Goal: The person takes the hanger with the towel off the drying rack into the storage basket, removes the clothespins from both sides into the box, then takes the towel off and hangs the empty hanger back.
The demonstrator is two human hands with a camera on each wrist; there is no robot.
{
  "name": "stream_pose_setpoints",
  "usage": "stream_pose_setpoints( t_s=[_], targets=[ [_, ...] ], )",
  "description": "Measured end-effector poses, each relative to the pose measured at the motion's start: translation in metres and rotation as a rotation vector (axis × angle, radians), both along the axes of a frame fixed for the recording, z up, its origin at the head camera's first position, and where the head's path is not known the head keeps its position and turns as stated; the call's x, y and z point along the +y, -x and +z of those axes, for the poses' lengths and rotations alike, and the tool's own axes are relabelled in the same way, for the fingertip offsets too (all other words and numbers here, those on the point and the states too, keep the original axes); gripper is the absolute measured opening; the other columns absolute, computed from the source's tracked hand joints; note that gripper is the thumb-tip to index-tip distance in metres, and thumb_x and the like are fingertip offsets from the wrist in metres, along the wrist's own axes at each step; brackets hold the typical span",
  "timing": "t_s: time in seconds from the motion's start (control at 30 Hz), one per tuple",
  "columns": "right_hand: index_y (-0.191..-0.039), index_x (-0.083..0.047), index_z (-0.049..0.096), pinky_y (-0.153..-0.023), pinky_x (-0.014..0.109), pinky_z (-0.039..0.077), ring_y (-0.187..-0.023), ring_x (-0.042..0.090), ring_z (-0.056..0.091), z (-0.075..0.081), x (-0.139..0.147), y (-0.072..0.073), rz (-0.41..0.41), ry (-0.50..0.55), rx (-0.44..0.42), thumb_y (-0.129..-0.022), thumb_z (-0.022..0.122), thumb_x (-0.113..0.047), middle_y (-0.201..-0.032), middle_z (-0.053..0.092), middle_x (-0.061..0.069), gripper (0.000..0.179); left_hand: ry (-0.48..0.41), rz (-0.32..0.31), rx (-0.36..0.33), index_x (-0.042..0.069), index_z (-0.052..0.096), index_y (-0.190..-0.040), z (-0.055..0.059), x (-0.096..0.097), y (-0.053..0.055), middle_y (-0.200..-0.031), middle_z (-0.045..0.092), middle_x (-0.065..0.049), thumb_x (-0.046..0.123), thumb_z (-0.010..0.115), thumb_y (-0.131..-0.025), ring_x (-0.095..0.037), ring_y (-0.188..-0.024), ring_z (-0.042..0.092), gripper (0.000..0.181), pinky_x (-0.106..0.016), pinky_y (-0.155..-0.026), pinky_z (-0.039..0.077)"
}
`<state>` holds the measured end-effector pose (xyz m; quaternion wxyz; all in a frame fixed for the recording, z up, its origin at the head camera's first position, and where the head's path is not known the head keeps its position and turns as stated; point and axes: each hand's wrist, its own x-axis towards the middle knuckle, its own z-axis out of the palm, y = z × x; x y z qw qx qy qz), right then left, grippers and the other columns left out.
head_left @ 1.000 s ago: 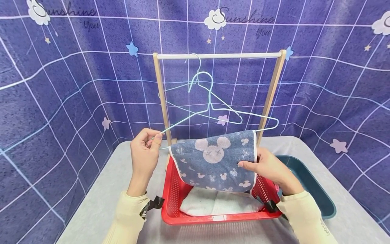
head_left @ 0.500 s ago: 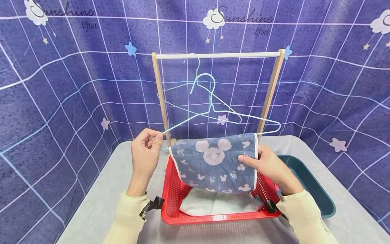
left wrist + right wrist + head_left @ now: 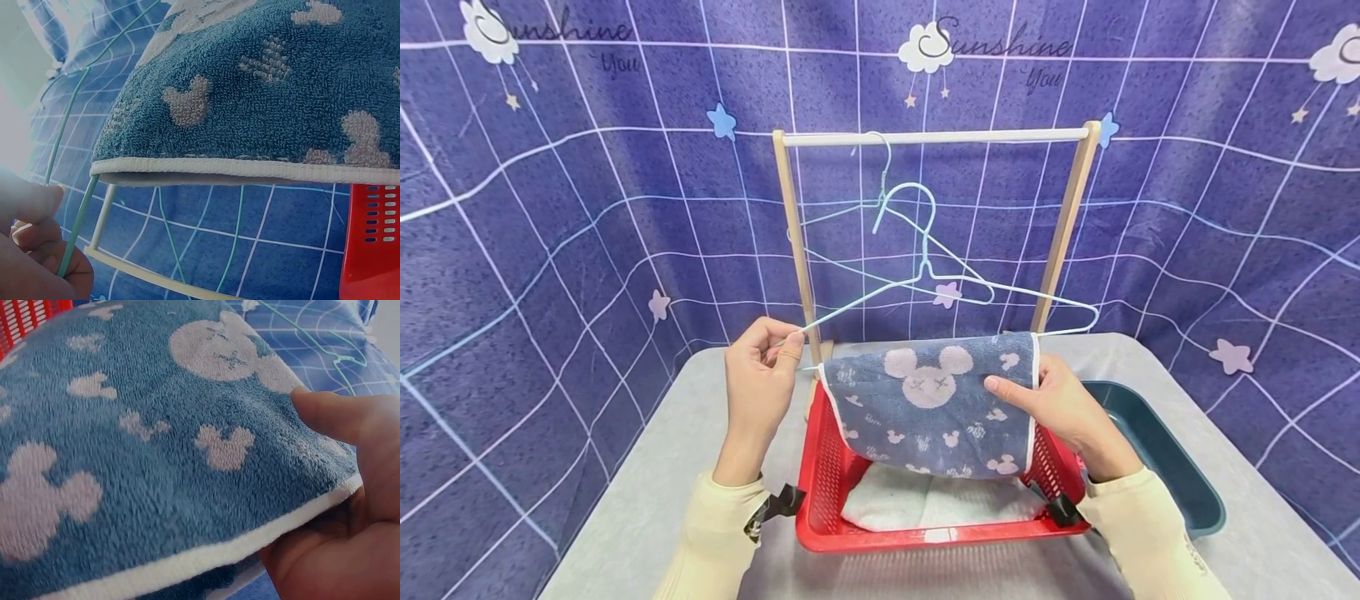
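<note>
A blue-grey towel (image 3: pixel 917 425) with pale mouse-head shapes and white edging hangs folded over the bottom bar of a light green wire hanger (image 3: pixel 927 242). My left hand (image 3: pixel 762 367) pinches the hanger's left corner between thumb and fingers. At the towel's right edge, my right hand (image 3: pixel 1071 408) grips the cloth, thumb in front and fingers behind. In the left wrist view the hanger's bar runs into the towel's fold (image 3: pixel 250 167). The right wrist view shows the thumb lying on the towel (image 3: pixel 156 456), with the other fingers partly hidden under its edge.
Below the towel stands a red basket (image 3: pixel 880 543) with white cloth (image 3: pixel 925 497) in it. A wooden rack (image 3: pixel 940 137) behind bears a second hanger (image 3: pixel 835 258). To the right, a dark teal tub (image 3: pixel 1187 467) sits on the grey table (image 3: pixel 700 433).
The hanger has shifted slightly right and down, its hook tipping that way. The towel's right upper corner has lowered a little, and my right thumb sits higher on the cloth.
</note>
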<state>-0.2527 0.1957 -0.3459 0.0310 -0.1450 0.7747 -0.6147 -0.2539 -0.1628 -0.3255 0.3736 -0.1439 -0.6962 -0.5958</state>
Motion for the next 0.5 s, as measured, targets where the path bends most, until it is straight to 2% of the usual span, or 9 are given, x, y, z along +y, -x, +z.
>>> stream_pose_setpoints(
  t_s=[0.23,0.43,0.5],
  targets=[
    [-0.126,0.000,0.065,-0.078,0.043,0.062,-0.091,0.024,0.076,-0.0025,-0.0007,0.0017,0.021,0.056,0.029,-0.095,0.076,-0.017,-0.105,0.078,0.006,0.037,0.000,-0.019,0.008,0.000,0.072,-0.089,-0.0003,0.0023,-0.0004,-0.064,0.048,0.002,-0.005,0.070,-0.093,-0.004,-0.054,0.033,0.007,-0.020,-0.046,0.025],
    [-0.137,-0.011,0.060,-0.085,0.037,0.060,-0.100,0.016,0.071,-0.0032,-0.0009,0.0026,0.014,0.043,0.112,-0.094,0.077,-0.016,-0.114,0.073,0.002,0.047,0.022,-0.020,0.012,0.000,0.074,-0.091,-0.0012,0.0052,-0.0009,-0.064,0.047,0.003,-0.006,0.069,-0.093,-0.005,-0.054,0.033,0.008,-0.020,-0.047,0.026],
    [-0.137,-0.011,0.060,-0.085,0.035,0.059,-0.100,0.015,0.070,-0.0039,-0.0008,0.0029,0.014,0.034,0.130,-0.094,0.078,-0.016,-0.114,0.073,0.002,0.047,0.028,-0.016,0.009,-0.001,0.074,-0.093,-0.0017,0.0056,-0.0006,-0.064,0.046,0.003,-0.006,0.070,-0.093,-0.005,-0.054,0.034,0.006,-0.020,-0.048,0.027]
  ],
)
